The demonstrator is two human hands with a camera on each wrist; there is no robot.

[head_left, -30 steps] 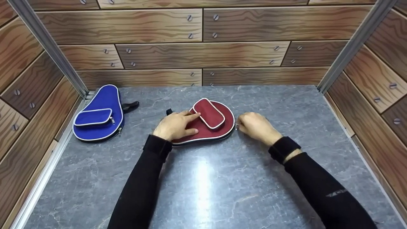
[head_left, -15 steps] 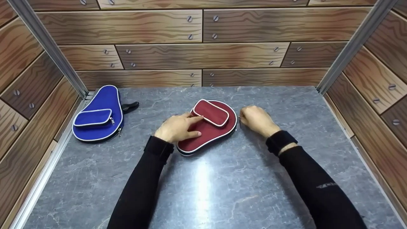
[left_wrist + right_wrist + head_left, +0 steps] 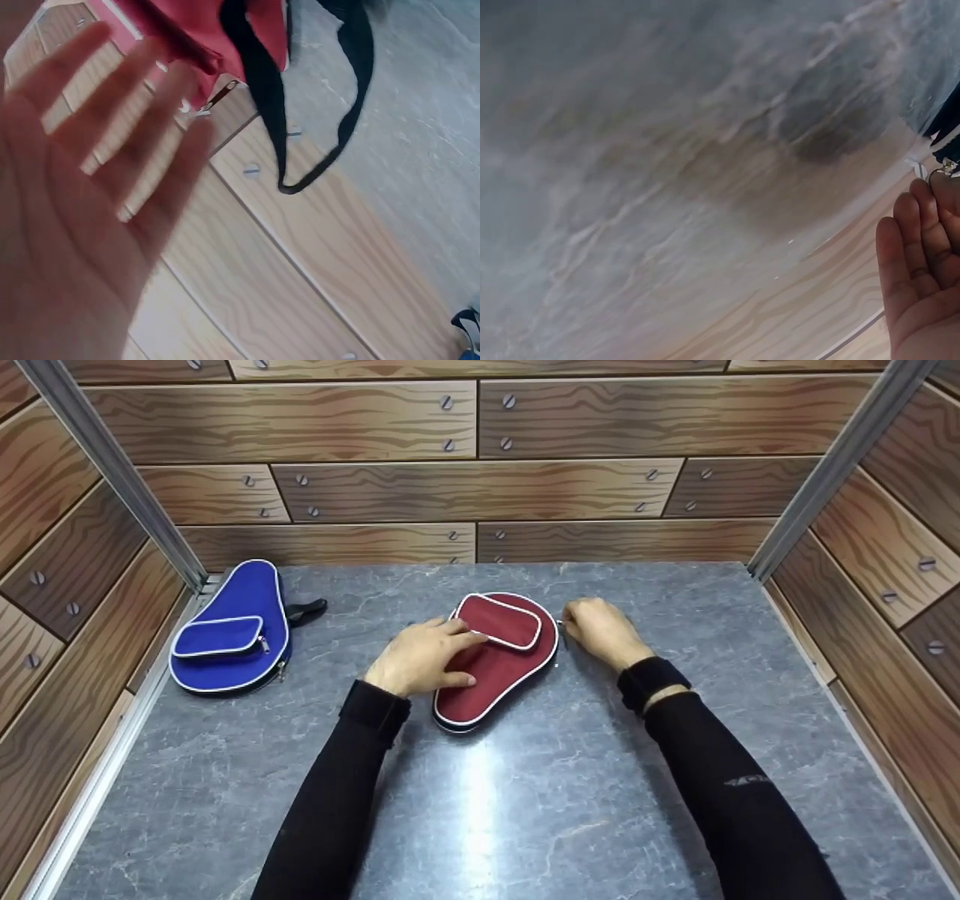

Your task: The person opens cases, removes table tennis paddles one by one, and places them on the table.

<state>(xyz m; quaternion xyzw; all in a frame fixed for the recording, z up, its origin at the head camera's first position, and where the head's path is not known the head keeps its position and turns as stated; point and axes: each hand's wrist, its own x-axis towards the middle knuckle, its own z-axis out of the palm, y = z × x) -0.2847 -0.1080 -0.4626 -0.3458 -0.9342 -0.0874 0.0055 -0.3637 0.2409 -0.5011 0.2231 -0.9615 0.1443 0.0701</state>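
A red table tennis paddle case (image 3: 495,675) with white piping lies on the grey tabletop, its narrow end toward me. Its small front pocket (image 3: 501,621) is at the wide end. My left hand (image 3: 424,658) lies over the case's left side, fingers extended; the left wrist view shows the fingers (image 3: 142,112) spread beside a black strap loop (image 3: 274,112). At the right edge of the case, my right hand (image 3: 604,631) pinches the metal zipper pull (image 3: 921,171) between thumb and curled fingers. The thumb is mostly hidden.
A blue paddle case (image 3: 236,622) with a black strap (image 3: 306,611) lies at the left by the wall. Wood-patterned walls (image 3: 480,491) with metal corner posts enclose the tabletop (image 3: 570,810) at the back and both sides.
The red case has turned, its narrow end swinging toward me and right. My right hand has moved farther back along its edge with the zipper pull. My left hand has barely shifted.
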